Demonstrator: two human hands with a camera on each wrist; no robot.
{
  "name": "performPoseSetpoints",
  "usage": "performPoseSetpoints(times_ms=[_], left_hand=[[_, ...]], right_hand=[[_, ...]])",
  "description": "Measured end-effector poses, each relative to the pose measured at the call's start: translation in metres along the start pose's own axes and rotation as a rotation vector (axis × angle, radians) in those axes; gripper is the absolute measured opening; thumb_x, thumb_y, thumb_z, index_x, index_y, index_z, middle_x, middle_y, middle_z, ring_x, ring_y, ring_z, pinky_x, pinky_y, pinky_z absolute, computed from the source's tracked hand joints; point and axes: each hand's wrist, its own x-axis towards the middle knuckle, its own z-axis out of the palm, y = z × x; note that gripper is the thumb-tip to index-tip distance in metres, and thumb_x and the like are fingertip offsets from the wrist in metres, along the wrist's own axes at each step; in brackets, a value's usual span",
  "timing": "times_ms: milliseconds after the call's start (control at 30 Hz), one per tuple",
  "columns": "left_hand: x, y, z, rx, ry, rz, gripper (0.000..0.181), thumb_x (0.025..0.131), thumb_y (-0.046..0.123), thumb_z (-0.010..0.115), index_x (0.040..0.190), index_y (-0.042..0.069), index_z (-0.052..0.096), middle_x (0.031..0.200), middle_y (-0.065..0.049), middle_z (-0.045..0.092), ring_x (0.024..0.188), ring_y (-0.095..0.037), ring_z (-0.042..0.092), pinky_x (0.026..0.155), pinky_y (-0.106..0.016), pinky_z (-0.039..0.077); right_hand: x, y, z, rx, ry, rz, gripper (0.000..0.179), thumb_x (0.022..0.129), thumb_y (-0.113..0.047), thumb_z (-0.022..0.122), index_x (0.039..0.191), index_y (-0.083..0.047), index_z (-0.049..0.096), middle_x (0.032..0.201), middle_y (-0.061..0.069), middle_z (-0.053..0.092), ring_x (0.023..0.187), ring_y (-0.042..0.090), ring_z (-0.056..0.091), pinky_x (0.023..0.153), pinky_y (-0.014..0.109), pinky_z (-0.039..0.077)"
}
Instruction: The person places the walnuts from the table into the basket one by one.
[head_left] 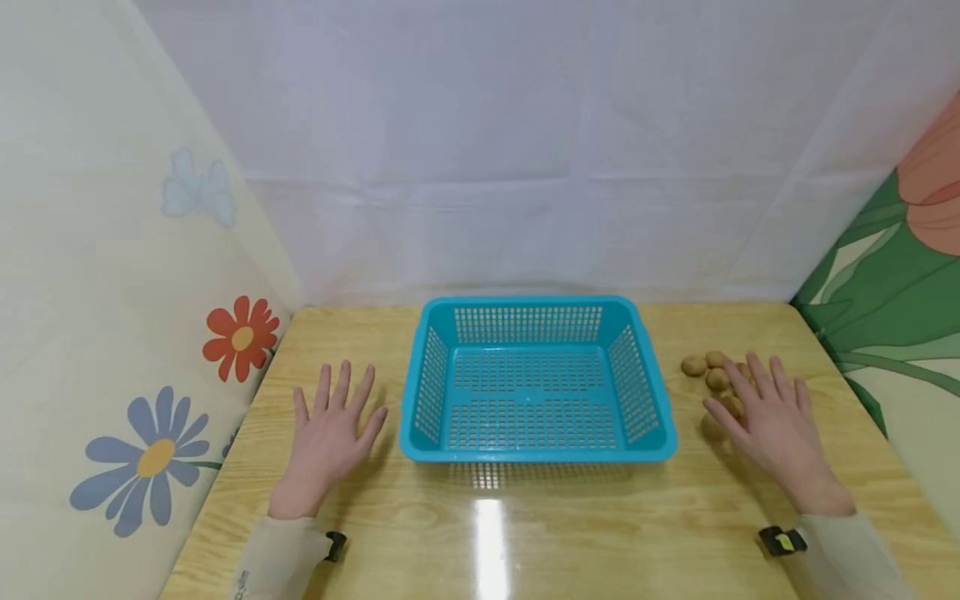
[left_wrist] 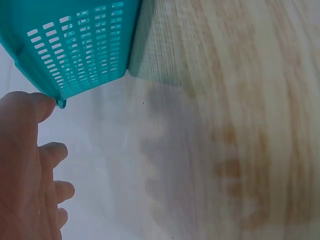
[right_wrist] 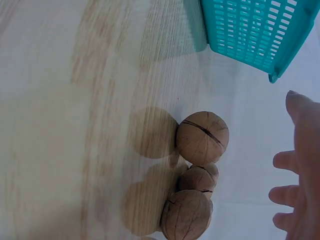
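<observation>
A blue plastic basket (head_left: 528, 456) with perforated walls stands mid-table, nothing inside it. To its left my left hand (head_left: 327, 442) hovers palm down with fingers spread, holding nothing; the left wrist view shows its thumb overlapping the basket's rim (left_wrist: 61, 103). On the basket's right lie several walnuts (head_left: 693, 365) in a loose group. My right hand (head_left: 780, 429) is above them, fingers spread and holding nothing, hiding part of the group in the head view. From the right wrist, the walnuts (right_wrist: 202, 138) show cracked brown shells on the table, apart from the fingers.
The wooden table (head_left: 375, 550) has a glossy top with a bright reflection in front of the basket. A white cloth (head_left: 465, 150) hangs behind it. Flower-printed panels (head_left: 82, 292) flank the table on the left and right. Each wrist wears a black strap (head_left: 782, 541).
</observation>
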Motion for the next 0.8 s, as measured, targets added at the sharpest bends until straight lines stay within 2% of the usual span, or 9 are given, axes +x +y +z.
performPoseSetpoints(times_ms=[200, 333, 433, 533, 667, 700, 800], left_hand=[[0.0, 0.001, 0.001, -0.006, 0.007, 0.005, 0.07, 0.108, 0.053, 0.047, 0.165, 0.015, 0.031, 0.17, -0.025, 0.019, 0.158, -0.048, 0.003, 0.118, -0.079, -0.002], [0.002, 0.002, 0.001, -0.068, 0.003, -0.008, 0.071, 0.108, 0.053, 0.045, 0.166, 0.014, 0.029, 0.17, -0.025, 0.02, 0.158, -0.048, 0.004, 0.119, -0.078, 0.0], [0.006, 0.004, 0.001, -0.223, 0.028, -0.025, 0.067, 0.11, 0.046, 0.044, 0.165, 0.01, 0.03, 0.167, -0.027, 0.026, 0.156, -0.05, 0.013, 0.12, -0.077, 0.007], [0.009, 0.008, 0.0, -0.44, 0.076, -0.052, 0.06, 0.113, 0.039, 0.044, 0.162, 0.005, 0.035, 0.163, -0.027, 0.035, 0.152, -0.05, 0.025, 0.12, -0.073, 0.019], [0.012, 0.013, -0.002, -0.676, 0.123, -0.109, 0.055, 0.114, 0.038, 0.039, 0.157, 0.003, 0.043, 0.158, -0.021, 0.046, 0.148, -0.042, 0.038, 0.119, -0.064, 0.033], [0.012, 0.014, -0.003, -0.721, 0.127, -0.122, 0.055, 0.114, 0.038, 0.038, 0.156, 0.003, 0.045, 0.157, -0.019, 0.049, 0.148, -0.039, 0.041, 0.119, -0.06, 0.035], [0.015, 0.018, -0.002, -0.868, 0.133, -0.152, 0.053, 0.114, 0.037, 0.039, 0.153, 0.002, 0.049, 0.152, -0.018, 0.055, 0.142, -0.033, 0.049, 0.115, -0.036, 0.045]], right_hand=[[0.0, 0.003, 0.002, 0.008, -0.002, -0.021, 0.076, 0.106, -0.051, 0.054, 0.164, -0.007, 0.03, 0.164, 0.034, 0.024, 0.154, 0.055, 0.008, 0.122, 0.074, 0.003], [0.001, 0.011, -0.001, 0.056, 0.055, -0.075, 0.065, 0.107, -0.041, 0.057, 0.155, 0.001, 0.043, 0.156, 0.038, 0.036, 0.148, 0.06, 0.021, 0.119, 0.076, 0.017], [0.0, 0.022, -0.008, 0.15, 0.088, -0.093, 0.052, 0.107, -0.029, 0.06, 0.145, 0.006, 0.053, 0.145, 0.039, 0.048, 0.139, 0.064, 0.032, 0.115, 0.077, 0.024], [-0.003, 0.036, -0.017, 0.232, 0.074, -0.072, 0.045, 0.106, -0.019, 0.062, 0.142, 0.007, 0.055, 0.138, 0.039, 0.053, 0.13, 0.064, 0.039, 0.109, 0.078, 0.027], [-0.009, 0.055, -0.026, 0.221, 0.037, -0.041, 0.042, 0.105, -0.017, 0.063, 0.138, 0.008, 0.057, 0.132, 0.038, 0.057, 0.12, 0.06, 0.046, 0.097, 0.076, 0.036], [-0.01, 0.059, -0.027, 0.214, 0.034, -0.039, 0.04, 0.105, -0.016, 0.064, 0.136, 0.009, 0.059, 0.13, 0.038, 0.059, 0.118, 0.058, 0.048, 0.094, 0.074, 0.038], [-0.013, 0.07, -0.027, 0.174, 0.014, -0.007, 0.039, 0.105, -0.018, 0.064, 0.13, 0.012, 0.061, 0.124, 0.039, 0.061, 0.112, 0.058, 0.051, 0.09, 0.072, 0.04]])
